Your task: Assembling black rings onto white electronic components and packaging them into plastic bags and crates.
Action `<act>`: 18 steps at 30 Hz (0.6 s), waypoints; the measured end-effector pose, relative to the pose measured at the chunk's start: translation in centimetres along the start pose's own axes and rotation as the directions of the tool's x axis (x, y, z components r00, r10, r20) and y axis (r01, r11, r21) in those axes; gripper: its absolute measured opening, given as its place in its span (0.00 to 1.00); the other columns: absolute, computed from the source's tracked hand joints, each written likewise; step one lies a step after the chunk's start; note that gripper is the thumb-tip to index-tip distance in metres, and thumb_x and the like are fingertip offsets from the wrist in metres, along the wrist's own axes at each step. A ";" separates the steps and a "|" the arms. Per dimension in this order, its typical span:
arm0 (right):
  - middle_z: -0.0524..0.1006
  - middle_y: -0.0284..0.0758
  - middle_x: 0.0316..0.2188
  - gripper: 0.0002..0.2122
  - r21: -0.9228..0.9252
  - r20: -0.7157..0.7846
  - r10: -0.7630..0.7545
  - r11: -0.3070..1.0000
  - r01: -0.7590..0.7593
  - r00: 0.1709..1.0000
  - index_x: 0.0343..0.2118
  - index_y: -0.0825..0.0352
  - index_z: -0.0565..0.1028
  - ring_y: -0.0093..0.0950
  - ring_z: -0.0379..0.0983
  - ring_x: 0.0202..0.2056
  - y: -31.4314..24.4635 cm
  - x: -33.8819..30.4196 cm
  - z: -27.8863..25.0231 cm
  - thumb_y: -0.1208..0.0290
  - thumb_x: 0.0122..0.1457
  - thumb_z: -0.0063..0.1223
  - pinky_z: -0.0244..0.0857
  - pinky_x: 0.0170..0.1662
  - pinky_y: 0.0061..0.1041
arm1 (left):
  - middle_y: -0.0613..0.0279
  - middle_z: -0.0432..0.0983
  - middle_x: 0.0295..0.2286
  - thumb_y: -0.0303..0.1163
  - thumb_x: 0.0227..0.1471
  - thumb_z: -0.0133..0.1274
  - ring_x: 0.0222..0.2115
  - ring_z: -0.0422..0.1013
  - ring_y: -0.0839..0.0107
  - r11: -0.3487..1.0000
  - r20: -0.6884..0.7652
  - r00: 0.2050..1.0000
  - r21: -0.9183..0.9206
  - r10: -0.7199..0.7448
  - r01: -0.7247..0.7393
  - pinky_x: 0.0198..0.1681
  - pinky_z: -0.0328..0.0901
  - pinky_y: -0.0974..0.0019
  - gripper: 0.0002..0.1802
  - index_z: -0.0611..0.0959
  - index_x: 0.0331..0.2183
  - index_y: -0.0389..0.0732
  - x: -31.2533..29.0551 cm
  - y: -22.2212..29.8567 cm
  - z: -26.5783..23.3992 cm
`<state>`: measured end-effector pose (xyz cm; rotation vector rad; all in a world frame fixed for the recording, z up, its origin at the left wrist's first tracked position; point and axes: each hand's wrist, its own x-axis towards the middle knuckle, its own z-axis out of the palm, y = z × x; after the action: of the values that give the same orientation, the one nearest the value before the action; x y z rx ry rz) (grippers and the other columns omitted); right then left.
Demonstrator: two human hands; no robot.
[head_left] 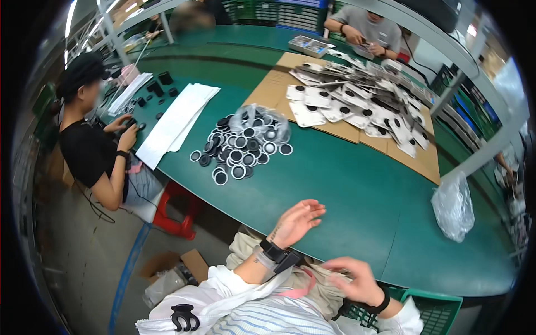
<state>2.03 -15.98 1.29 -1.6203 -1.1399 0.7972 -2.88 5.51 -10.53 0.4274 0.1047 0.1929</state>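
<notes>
My left hand [300,223] hovers over the front edge of the green table [346,184], fingers loosely extended and nothing in them. A dark wrist strap with a black box is on that wrist. Lower and to the right, my right hand [357,279] is at the table's edge near my lap, thumb and fingers apart, holding nothing. Beyond my left hand lies a heap of round black discs with white or silvery rims [237,158]. A clear plastic bag [262,116] rests on the far side of that heap, with some discs in or under it.
White flat pieces with black round spots [335,111] pile up on cardboard [265,84]. Long white sheets [178,124] lie left. A crumpled clear bag [453,206] sits near a grey post [486,142]. A green crate [438,312] stands below the edge. Two co-workers handle parts nearby.
</notes>
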 end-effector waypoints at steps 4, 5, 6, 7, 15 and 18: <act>0.69 0.42 0.51 0.25 0.403 0.241 -0.524 0.820 0.407 0.817 0.53 0.68 0.65 0.33 0.68 0.49 -8.0 3.9 5.4 0.71 0.52 0.57 0.66 0.46 0.29 | 0.54 0.69 0.44 0.32 0.56 0.44 0.48 0.65 0.63 0.999 -0.001 1.000 0.031 -0.030 0.030 0.47 0.61 0.62 0.14 0.71 0.45 0.39 0.4 -0.7 1.0; 0.66 0.42 0.52 0.26 0.498 0.260 -0.615 0.746 0.442 0.744 0.55 0.67 0.62 0.33 0.66 0.47 -9.2 4.8 6.5 0.70 0.53 0.56 0.63 0.48 0.28 | 0.54 0.69 0.44 0.32 0.56 0.44 0.47 0.65 0.64 0.999 0.001 0.999 0.039 -0.034 0.034 0.47 0.61 0.62 0.14 0.71 0.45 0.39 0.7 -0.9 1.1; 0.63 0.42 0.53 0.27 0.597 0.275 -0.702 0.660 0.456 0.657 0.56 0.67 0.59 0.33 0.65 0.46 -10.0 5.4 7.4 0.69 0.54 0.55 0.60 0.49 0.28 | 0.54 0.69 0.44 0.32 0.56 0.44 0.47 0.65 0.64 0.999 -0.007 1.000 0.045 -0.028 0.028 0.47 0.61 0.62 0.14 0.71 0.45 0.39 0.7 -0.9 0.9; 0.63 0.42 0.53 0.27 0.607 0.280 -0.711 0.652 0.455 0.645 0.56 0.67 0.59 0.33 0.65 0.46 -10.3 5.5 8.2 0.69 0.54 0.55 0.60 0.49 0.28 | 0.54 0.69 0.44 0.32 0.56 0.44 0.47 0.65 0.64 0.999 -0.014 1.000 0.051 -0.013 0.013 0.47 0.61 0.62 0.14 0.71 0.45 0.39 0.4 -0.8 0.9; 0.69 0.36 0.36 0.22 0.663 0.367 -0.625 0.695 0.277 0.688 0.53 0.67 0.63 0.31 0.68 0.40 -11.0 4.3 10.6 0.72 0.55 0.52 0.63 0.44 0.27 | 0.56 0.69 0.43 0.31 0.56 0.44 0.46 0.65 0.66 0.998 -0.013 1.000 0.063 0.026 -0.026 0.47 0.61 0.64 0.14 0.72 0.44 0.39 -0.3 -0.7 0.7; 0.72 0.37 0.37 0.20 0.735 0.283 -0.671 0.611 0.295 0.685 0.52 0.68 0.64 0.31 0.70 0.39 -11.0 3.9 10.5 0.75 0.55 0.52 0.64 0.44 0.26 | 0.56 0.69 0.43 0.31 0.56 0.44 0.46 0.65 0.66 0.999 0.008 1.000 0.053 0.004 -0.005 0.46 0.62 0.64 0.13 0.72 0.44 0.39 0.0 -1.0 0.8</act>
<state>-9.24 -7.71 8.41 -0.4194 -1.4160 1.1267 -2.65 4.28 -10.24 0.4817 0.1011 0.1930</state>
